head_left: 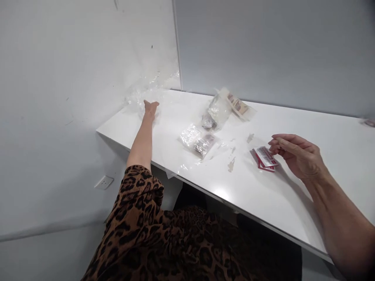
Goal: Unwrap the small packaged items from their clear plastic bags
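Note:
My left hand (150, 108) reaches to the table's far left corner, fingers spread, over crumpled clear plastic bags (136, 97). Its fingertips are partly hidden, and I see nothing held in it. My right hand (301, 156) hovers beside a small stack of red and white cards or flat packs (265, 157) with barcode-like print. Its fingers are loosely bent, with no object visible between them. Between the hands lies a clear packet with dark contents (203, 144). Behind it are another clear plastic bag (218, 109) and a tan printed packet (238, 106).
The white table (252, 199) runs along a grey panel (263, 50) and meets a white wall (73, 58) at left. Brownish scraps or marks (231, 164) show on the tabletop. A wall socket (104, 182) sits below the table's left end. Something small (368, 122) is at the far right.

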{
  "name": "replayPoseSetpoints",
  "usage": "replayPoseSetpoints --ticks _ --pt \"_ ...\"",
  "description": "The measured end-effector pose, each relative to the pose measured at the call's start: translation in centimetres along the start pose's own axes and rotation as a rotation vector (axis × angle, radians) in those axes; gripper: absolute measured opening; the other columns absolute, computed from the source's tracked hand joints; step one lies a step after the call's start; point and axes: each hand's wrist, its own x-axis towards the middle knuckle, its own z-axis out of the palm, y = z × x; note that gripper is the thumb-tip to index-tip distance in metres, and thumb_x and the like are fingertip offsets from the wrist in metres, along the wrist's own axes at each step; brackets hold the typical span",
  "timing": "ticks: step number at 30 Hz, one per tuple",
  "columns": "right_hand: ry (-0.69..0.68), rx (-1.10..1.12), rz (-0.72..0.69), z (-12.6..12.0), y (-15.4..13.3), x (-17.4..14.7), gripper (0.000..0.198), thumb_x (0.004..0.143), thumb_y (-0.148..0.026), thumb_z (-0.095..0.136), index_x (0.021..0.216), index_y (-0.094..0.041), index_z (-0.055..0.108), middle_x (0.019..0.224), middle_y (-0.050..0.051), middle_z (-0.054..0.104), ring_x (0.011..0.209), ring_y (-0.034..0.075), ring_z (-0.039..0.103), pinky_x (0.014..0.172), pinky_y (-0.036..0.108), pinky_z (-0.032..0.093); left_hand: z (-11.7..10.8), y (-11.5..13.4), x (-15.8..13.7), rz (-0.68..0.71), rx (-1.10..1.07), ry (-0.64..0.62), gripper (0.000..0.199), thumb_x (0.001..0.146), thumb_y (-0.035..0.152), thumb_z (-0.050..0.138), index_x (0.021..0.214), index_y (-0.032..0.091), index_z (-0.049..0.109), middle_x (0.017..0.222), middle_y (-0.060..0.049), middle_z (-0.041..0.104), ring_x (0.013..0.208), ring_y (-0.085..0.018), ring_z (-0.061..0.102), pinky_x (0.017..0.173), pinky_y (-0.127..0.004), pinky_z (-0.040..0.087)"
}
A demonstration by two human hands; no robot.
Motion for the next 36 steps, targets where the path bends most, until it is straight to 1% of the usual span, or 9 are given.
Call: replayPoseSetpoints --ticks 3,5,8,11,14,18,22,30,36 --pt "0.031 -0.009 0.039 0.1 0.3 0.3 0.038 0.059 -0.043 0.1 0.087 -0.023 0.084 0.082 0.006 0.074 0.068 0.016 0.06 0.063 0.033 0.047 0.2 2.1 -2.8 0.051 0.113 0.119 0.065 0.093 0.016 0.064 0.157 0.014 0.049 0.168 -0.021 0.04 0.156 -0.034 0.04 0.128 -0.049 0.035" --pt "0.034 -0.016 0.064 0.2 0.5 0.4 0.038 0.058 -0.043 0.1 0.086 -0.022 0.083 0.08 0.006 0.073 0.067 0.015 0.058 0.062 0.031 0.046 0.9 4.3 -5.9 0.265 0.096 0.118 0.044 0.098 0.019 0.06 0.142 0.017 0.063 0.156 -0.019 0.053 0.149 -0.031 0.049 0.127 -0.046 0.037" --pt "0.007 -0.023 0.065 0.4 0.6 0.5 0.038 0.06 -0.043 0.1 0.085 -0.02 0.083 0.079 0.006 0.073 0.068 0.014 0.055 0.063 0.03 0.045 3.2 8.4 -11.9 0.465 -0.076 -0.237 0.026 0.106 0.031 0.053 0.114 0.017 0.073 0.119 -0.014 0.075 0.114 -0.024 0.073 0.104 -0.036 0.056" --pt "-0.024 -0.03 0.054 0.3 0.7 0.4 0.038 0.062 -0.044 0.099 0.086 -0.021 0.082 0.079 0.005 0.073 0.069 0.014 0.055 0.063 0.03 0.045 6.8 12.6 -17.9 0.279 -0.162 -0.751 0.049 0.103 0.058 0.055 0.115 0.013 0.07 0.098 -0.015 0.076 0.086 -0.023 0.078 0.079 -0.033 0.062" --pt "-0.057 -0.036 0.03 0.2 0.6 0.4 0.039 0.063 -0.048 0.097 0.087 -0.021 0.081 0.078 0.004 0.072 0.066 0.014 0.053 0.062 0.03 0.046 11.0 15.8 -21.9 0.058 -0.209 -1.014 0.074 0.097 0.068 0.06 0.139 0.008 0.057 0.102 -0.018 0.076 0.083 -0.024 0.079 0.075 -0.03 0.062" --pt "-0.082 -0.051 -0.01 0.1 0.3 0.4 0.042 0.062 -0.053 0.095 0.084 -0.021 0.079 0.077 0.004 0.071 0.064 0.014 0.053 0.06 0.03 0.047 16.8 18.4 -23.9 -0.034 -0.084 -0.931 0.08 0.101 0.069 0.048 0.146 0.003 0.052 0.101 -0.021 0.078 0.084 -0.026 0.08 0.071 -0.029 0.061" --pt "-0.081 -0.054 -0.021 -0.1 0.3 0.9 0.044 0.063 -0.056 0.092 0.083 -0.02 0.075 0.078 0.005 0.07 0.065 0.015 0.054 0.058 0.03 0.047 20.5 19.6 -24.3 0.024 0.095 -0.781 0.044 0.106 0.037 0.048 0.122 0.001 0.069 0.09 -0.023 0.079 0.081 -0.025 0.079 0.068 -0.029 0.06" --pt "0.221 -0.034 -0.06 -1.2 1.6 3.1 0.051 0.064 -0.052 0.085 0.1 -0.023 0.065 0.091 0.004 0.065 0.082 0.02 0.061 0.066 0.033 0.053 18.8 17.6 -27.7 0.205 0.174 -0.848 0.035 0.107 0.035 0.042 0.109 0.012 0.068 0.077 -0.012 0.078 0.067 -0.019 0.075 0.068 -0.028 0.057" --pt "0.244 0.071 0.1 -1.2 2.1 3.8 0.064 0.061 -0.049 0.088 0.108 -0.026 0.052 0.105 0.007 0.066 0.097 0.024 0.066 0.078 0.035 0.057 15.2 15.9 -32.0 0.626 0.239 -1.031 0.017 0.097 0.024 0.044 0.102 0.022 0.06 0.072 -0.003 0.072 0.063 -0.019 0.067 0.071 -0.03 0.053"
